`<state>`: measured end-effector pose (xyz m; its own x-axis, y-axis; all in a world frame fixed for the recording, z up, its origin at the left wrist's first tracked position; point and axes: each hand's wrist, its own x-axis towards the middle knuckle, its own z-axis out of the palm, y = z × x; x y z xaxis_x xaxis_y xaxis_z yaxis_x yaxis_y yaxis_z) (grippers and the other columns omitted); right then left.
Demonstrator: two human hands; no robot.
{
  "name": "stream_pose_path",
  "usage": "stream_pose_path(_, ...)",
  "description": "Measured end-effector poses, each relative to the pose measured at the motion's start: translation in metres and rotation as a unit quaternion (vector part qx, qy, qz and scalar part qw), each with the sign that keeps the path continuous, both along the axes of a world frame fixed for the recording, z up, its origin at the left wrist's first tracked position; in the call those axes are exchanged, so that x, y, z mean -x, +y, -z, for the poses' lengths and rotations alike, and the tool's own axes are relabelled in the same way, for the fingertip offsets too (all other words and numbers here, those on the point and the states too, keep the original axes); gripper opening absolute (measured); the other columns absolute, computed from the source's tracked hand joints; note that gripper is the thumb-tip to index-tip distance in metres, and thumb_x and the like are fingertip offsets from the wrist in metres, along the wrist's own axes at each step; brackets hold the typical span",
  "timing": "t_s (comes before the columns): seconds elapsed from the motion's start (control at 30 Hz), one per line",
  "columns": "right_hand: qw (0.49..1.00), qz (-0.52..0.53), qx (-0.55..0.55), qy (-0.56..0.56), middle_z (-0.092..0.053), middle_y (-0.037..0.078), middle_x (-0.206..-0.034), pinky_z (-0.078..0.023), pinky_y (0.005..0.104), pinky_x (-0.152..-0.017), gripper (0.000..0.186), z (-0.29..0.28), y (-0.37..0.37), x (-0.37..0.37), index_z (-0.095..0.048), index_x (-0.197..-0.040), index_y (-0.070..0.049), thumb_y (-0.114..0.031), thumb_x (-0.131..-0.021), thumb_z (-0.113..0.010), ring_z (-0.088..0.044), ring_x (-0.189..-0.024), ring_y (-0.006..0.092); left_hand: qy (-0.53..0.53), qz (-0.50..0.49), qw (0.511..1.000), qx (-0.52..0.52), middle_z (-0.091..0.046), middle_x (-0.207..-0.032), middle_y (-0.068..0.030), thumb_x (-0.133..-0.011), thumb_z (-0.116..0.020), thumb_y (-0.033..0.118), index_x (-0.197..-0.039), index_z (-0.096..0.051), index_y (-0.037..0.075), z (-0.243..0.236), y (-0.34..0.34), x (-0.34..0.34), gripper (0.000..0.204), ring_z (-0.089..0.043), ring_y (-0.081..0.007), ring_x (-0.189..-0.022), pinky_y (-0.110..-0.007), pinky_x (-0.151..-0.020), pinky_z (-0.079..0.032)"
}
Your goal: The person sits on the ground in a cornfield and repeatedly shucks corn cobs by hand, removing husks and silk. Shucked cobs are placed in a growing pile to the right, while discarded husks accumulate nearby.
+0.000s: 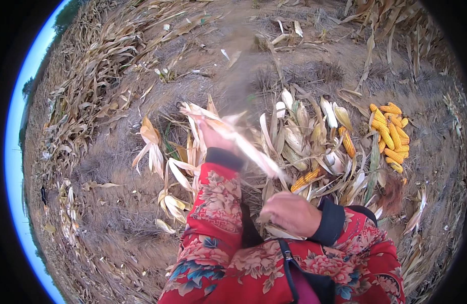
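My left hand (218, 136) is closed around pale, dry corn husks (248, 152), whose long strips stretch down to the right, blurred by motion. Nearer my body, my right hand (292, 214) has its fingers curled in; they are smeared, and what they may hold is hidden. Just beyond it a yellow corn cob (305, 180) lies among loose husks. Farther right, another bare cob (348, 142) rests beside several ears still in their husks (294, 139).
Several husked yellow cobs (390, 134) form a pile on the right. Discarded husks (151, 147) lie left of my left arm. Dry stalks and leaves (101, 66) cover the ground at the far left, and more stand at the top right. The ground is bare soil (117, 202) with stubble.
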<state>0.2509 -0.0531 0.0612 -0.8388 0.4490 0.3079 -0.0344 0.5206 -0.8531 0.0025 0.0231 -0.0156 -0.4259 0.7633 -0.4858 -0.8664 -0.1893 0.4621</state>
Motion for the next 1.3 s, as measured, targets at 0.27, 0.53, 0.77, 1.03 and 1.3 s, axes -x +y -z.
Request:
stream_pose_path(0.27, 0.977, -0.02, -0.071, -0.199, -0.063, 0.015, -0.084, -0.05, 0.0446, -0.074, 0.018, 0.096, -0.006, -0.003, -0.063, -0.096, -0.006, -0.016, -0.081, -0.06, -0.064, -0.082, 0.0342, 0.137, 0.199, 0.97, -0.008, -0.06, -0.074, -0.0117, -0.093, -0.037, 0.069, -0.111, -0.054, 0.005, -0.025, 0.013, -0.029, 0.068, -0.06, -0.0221, -0.063, -0.031, -0.057, -0.052)
stream_pose_path(0.53, 0.931, 0.209, 0.298, -0.012, -0.065, 0.006, -0.098, -0.05, 0.0323, -0.081, 0.033, 0.013, 0.08, -0.011, -0.063, -0.109, -0.002, -0.032, -0.095, -0.062, -0.062, -0.092, 0.0163, 0.327, 0.373, 0.868, -0.03, -0.063, -0.091, -0.0075, -0.099, -0.04, 0.055, -0.123, -0.052, 0.006, -0.001, 0.001, -0.062, 0.055, -0.064, -0.0159, -0.072, -0.029, -0.06, -0.054)
stream_pose_path(0.77, 0.892, 0.31, 0.328, -0.011, -0.064, 0.003, -0.089, -0.053, 0.0288, -0.072, 0.029, 0.032, 0.117, -0.035, -0.064, -0.102, 0.0, -0.027, -0.094, -0.062, -0.06, -0.082, 0.0085, 0.331, 0.482, 0.81, -0.052, -0.063, -0.098, -0.0078, -0.1, -0.042, 0.052, -0.128, -0.049, 0.004, 0.012, -0.01, -0.099, 0.057, -0.066, -0.0158, -0.076, -0.031, -0.061, -0.058)
stream_pose_path(1.03, 0.88, 0.291, 0.375, 0.021, -0.065, 0.004, -0.088, -0.054, 0.0283, -0.071, 0.021, 0.041, 0.12, -0.045, -0.065, -0.098, 0.001, -0.019, -0.095, -0.057, -0.064, -0.081, 0.0123, 0.235, 0.49, 0.839, -0.022, -0.065, -0.098, -0.0099, -0.099, -0.041, 0.055, -0.129, -0.05, 0.005, 0.003, -0.008, -0.095, 0.059, -0.067, -0.017, -0.073, -0.033, -0.059, -0.059)
stream_pose_path(1.3, 0.794, 0.315, 0.497, 0.151, -0.065, 0.003, -0.089, -0.052, 0.0275, -0.072, 0.017, 0.033, 0.114, -0.031, -0.064, -0.098, -0.001, -0.016, -0.095, -0.056, -0.063, -0.083, 0.0115, 0.321, 0.392, 0.861, -0.039, -0.064, -0.099, -0.0081, -0.099, -0.049, 0.045, -0.121, -0.053, 0.003, 0.005, -0.011, -0.102, 0.047, -0.065, -0.0149, -0.083, -0.031, -0.071, -0.056)
